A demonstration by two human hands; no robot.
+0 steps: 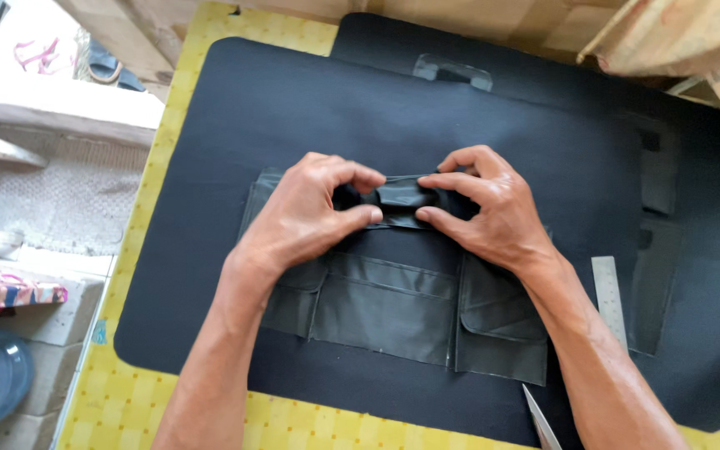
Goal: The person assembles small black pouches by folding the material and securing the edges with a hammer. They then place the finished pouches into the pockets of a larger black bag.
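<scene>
A dark grey fabric piece with sewn pockets (393,304) lies on a large black mat (293,108). Both hands rest on its far edge. My left hand (306,212) pinches the left end of a small black folded strip (403,197) between thumb and fingers. From the other side, my right hand (489,208) pinches the right end of the same strip. The strip sits against the top edge of the fabric piece, partly hidden by my fingers.
A metal ruler (608,293) lies on the mat at the right. The tip of a blade or scissors (541,425) shows at the bottom edge. Black cut pieces (658,250) lie at the right. A yellow checked cloth (127,400) covers the table, whose left edge drops to the floor.
</scene>
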